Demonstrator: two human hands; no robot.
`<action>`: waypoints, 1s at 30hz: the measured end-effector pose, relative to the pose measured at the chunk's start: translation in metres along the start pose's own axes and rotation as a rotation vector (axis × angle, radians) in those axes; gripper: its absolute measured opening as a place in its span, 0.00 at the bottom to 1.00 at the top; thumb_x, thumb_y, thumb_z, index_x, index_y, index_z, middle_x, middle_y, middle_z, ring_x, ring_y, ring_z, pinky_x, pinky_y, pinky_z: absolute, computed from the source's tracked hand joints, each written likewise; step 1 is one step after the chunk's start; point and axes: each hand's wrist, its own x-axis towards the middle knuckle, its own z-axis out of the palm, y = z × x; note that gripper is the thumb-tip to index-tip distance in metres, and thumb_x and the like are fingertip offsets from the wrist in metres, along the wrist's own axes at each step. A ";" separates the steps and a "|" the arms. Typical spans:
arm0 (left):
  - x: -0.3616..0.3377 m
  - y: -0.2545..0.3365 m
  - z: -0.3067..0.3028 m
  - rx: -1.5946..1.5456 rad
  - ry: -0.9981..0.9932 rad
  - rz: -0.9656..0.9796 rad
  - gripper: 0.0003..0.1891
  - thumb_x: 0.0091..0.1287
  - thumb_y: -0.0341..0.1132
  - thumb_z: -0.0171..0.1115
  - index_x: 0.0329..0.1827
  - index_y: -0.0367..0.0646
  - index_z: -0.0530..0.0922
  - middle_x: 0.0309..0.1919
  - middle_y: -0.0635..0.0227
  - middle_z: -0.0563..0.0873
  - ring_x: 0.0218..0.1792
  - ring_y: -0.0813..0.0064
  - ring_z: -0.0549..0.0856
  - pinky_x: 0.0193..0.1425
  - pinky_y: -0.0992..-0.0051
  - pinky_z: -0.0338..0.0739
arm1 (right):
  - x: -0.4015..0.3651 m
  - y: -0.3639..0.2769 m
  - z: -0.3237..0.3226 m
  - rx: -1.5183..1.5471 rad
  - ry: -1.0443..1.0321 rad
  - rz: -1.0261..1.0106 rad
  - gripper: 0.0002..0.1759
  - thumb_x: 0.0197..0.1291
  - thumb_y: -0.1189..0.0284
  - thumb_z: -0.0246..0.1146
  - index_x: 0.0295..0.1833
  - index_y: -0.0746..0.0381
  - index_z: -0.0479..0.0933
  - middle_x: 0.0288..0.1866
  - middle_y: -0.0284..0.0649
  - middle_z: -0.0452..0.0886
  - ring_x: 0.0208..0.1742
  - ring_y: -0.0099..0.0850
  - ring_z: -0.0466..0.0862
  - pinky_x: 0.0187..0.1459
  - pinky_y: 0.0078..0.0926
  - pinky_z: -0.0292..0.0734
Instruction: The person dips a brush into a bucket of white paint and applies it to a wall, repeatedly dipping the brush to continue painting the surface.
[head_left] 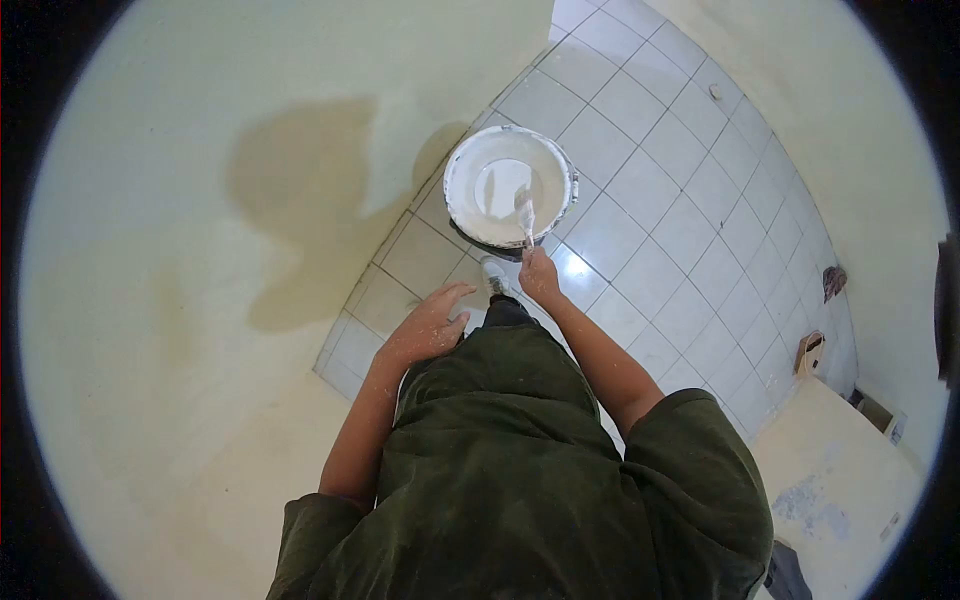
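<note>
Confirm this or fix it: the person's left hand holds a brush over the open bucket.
Wrong hand: the head view shows the right hand holding the brush. The rest is correct: it is over the open bucket.

Olive-green shirt (510, 460); off-white paint (497, 180) in white bucket (460, 172); pale tiles (620, 180) with dark grid lines.

We see a loose, dark olive-green top (510, 470) in soft-looking cloth, creased across the front and faintly flecked with pale specks. Its short, wide left sleeve (318, 530) and right sleeve (700, 470) both end near the elbow, with seams visible around the right shoulder. Below the hem we make out dark legwear (508, 314) and one whitish shoe (494, 276). Small pale flecks also dot our left hand (432, 328).
</note>
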 end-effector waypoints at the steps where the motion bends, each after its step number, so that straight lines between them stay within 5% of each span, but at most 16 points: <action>1: 0.000 -0.003 0.003 0.012 0.006 0.016 0.24 0.75 0.35 0.58 0.73 0.40 0.73 0.71 0.47 0.77 0.74 0.48 0.74 0.80 0.57 0.66 | -0.003 0.012 0.002 -0.052 -0.038 -0.045 0.12 0.73 0.70 0.57 0.37 0.68 0.73 0.31 0.59 0.81 0.35 0.59 0.86 0.37 0.59 0.78; 5: 0.010 0.002 0.004 0.052 -0.008 0.038 0.24 0.75 0.34 0.58 0.73 0.39 0.73 0.70 0.48 0.78 0.74 0.50 0.75 0.80 0.57 0.66 | -0.001 0.036 0.011 -0.059 -0.010 -0.159 0.13 0.75 0.67 0.56 0.42 0.67 0.72 0.34 0.61 0.83 0.38 0.59 0.87 0.40 0.60 0.80; 8: 0.017 0.005 0.007 0.055 0.000 0.037 0.24 0.74 0.33 0.59 0.73 0.39 0.73 0.70 0.48 0.78 0.73 0.50 0.76 0.79 0.58 0.67 | -0.004 0.016 -0.005 -0.123 -0.135 0.054 0.14 0.77 0.65 0.54 0.44 0.67 0.72 0.38 0.61 0.86 0.41 0.59 0.88 0.43 0.59 0.81; 11: 0.019 0.007 0.005 0.090 0.053 0.064 0.24 0.73 0.32 0.59 0.72 0.39 0.74 0.70 0.49 0.78 0.72 0.49 0.76 0.79 0.58 0.67 | 0.007 0.056 0.033 -0.210 -0.178 -0.026 0.14 0.77 0.66 0.53 0.45 0.67 0.73 0.40 0.60 0.86 0.45 0.58 0.89 0.47 0.60 0.81; 14: 0.021 0.005 0.004 0.077 0.088 0.135 0.23 0.73 0.31 0.59 0.71 0.39 0.74 0.69 0.50 0.79 0.71 0.50 0.77 0.77 0.58 0.70 | -0.007 -0.020 -0.028 -0.130 -0.202 0.194 0.15 0.77 0.64 0.53 0.48 0.67 0.73 0.42 0.60 0.87 0.48 0.59 0.89 0.51 0.60 0.81; 17: 0.022 0.004 0.005 0.044 0.078 0.114 0.23 0.72 0.30 0.59 0.71 0.40 0.74 0.69 0.51 0.78 0.70 0.52 0.78 0.73 0.57 0.74 | -0.002 0.003 -0.015 -0.243 -0.330 0.122 0.15 0.77 0.64 0.52 0.50 0.67 0.73 0.41 0.61 0.87 0.47 0.60 0.88 0.49 0.58 0.82; 26: 0.031 0.001 0.014 0.063 0.075 0.180 0.22 0.72 0.30 0.59 0.70 0.43 0.75 0.70 0.57 0.78 0.70 0.54 0.78 0.71 0.56 0.78 | 0.003 0.025 -0.007 -0.243 -0.294 0.070 0.17 0.77 0.63 0.52 0.49 0.68 0.74 0.46 0.60 0.87 0.49 0.59 0.88 0.51 0.58 0.81; 30: 0.032 0.012 0.016 0.000 0.113 0.187 0.23 0.67 0.27 0.61 0.65 0.34 0.76 0.64 0.47 0.80 0.68 0.48 0.78 0.76 0.59 0.70 | -0.009 0.003 -0.027 -0.168 -0.224 0.102 0.15 0.74 0.65 0.53 0.46 0.68 0.76 0.42 0.60 0.87 0.47 0.59 0.88 0.50 0.58 0.82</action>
